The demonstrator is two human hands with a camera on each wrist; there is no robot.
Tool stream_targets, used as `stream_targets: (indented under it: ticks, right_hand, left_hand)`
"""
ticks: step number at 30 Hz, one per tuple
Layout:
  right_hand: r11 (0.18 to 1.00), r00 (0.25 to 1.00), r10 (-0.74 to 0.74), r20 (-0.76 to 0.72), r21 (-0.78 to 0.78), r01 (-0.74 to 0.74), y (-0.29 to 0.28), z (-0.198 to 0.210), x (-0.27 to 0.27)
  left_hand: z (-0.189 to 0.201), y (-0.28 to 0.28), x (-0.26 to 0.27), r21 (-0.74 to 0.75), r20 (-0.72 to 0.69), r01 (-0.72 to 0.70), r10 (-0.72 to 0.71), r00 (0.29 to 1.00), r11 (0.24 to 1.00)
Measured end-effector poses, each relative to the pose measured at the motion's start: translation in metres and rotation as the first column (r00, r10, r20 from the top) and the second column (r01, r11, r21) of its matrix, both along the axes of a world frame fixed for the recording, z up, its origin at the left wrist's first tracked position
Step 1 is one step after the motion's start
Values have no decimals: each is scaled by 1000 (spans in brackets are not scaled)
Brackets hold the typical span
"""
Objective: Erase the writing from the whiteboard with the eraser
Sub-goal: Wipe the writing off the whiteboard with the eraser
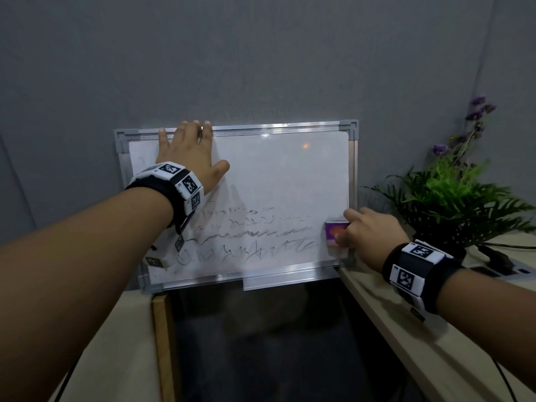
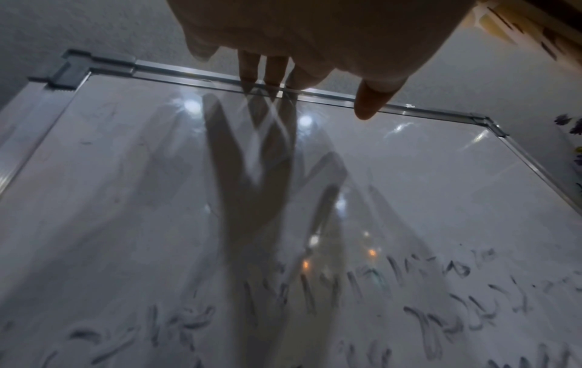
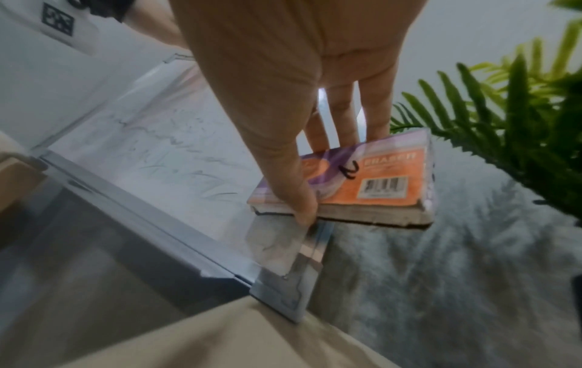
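Observation:
A silver-framed whiteboard (image 1: 278,175) leans against the grey wall. Smeared black writing (image 1: 255,236) covers its lower half; the upper half is wiped. My left hand (image 1: 188,152) lies flat with straight fingers on the board's upper left, fingertips (image 2: 274,72) reaching the top frame (image 2: 330,95). My right hand (image 1: 368,230) grips the purple and orange eraser (image 1: 335,235) at the board's lower right edge. In the right wrist view the thumb (image 3: 299,199) and fingers (image 3: 343,117) pinch the eraser (image 3: 387,179), which overhangs the board's right frame (image 3: 312,246).
A fern with purple flowers (image 1: 452,192) stands right of the board on a beige table (image 1: 435,343). A power strip with a cable (image 1: 499,268) lies behind my right wrist. A dark gap (image 1: 261,343) opens between the two beige tables below the board.

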State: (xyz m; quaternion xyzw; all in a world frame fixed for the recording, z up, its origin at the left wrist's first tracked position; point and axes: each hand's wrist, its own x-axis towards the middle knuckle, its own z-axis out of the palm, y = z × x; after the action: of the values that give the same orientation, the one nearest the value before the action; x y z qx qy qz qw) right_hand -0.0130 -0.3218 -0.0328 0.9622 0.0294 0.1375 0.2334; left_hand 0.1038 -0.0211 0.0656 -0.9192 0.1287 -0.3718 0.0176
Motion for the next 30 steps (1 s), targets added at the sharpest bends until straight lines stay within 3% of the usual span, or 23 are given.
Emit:
stream_targets:
  ticks: [8, 11, 15, 22, 26, 30]
  right_hand:
    - [998, 995, 60, -75, -20, -62, 9, -13, 2]
    - [1000, 1000, 5, -22, 16, -5, 5, -3, -1]
    - [999, 999, 36, 25, 16, -36, 9, 2, 1]
    - [991, 990, 106, -97, -74, -114, 19, -14, 2]
    - [999, 998, 45, -48, -25, -46, 12, -1, -1]
    - [996, 997, 82, -10, -41, -82, 17, 3, 4]
  left_hand:
    - [0, -1, 1, 1, 2, 0, 0, 1000, 1000]
    - [0, 0, 1, -5, 0, 4, -4, 1000, 1000]
    - [-1, -1, 1, -2, 1, 5, -5, 1000, 1000]
    - [-1, -1, 0, -9, -1, 5, -5, 1000, 1000]
    - [-1, 0, 1, -6, 4, 6, -6, 1000, 1000]
    - [-1, -1, 2, -4, 8, 7, -7, 1000, 1000]
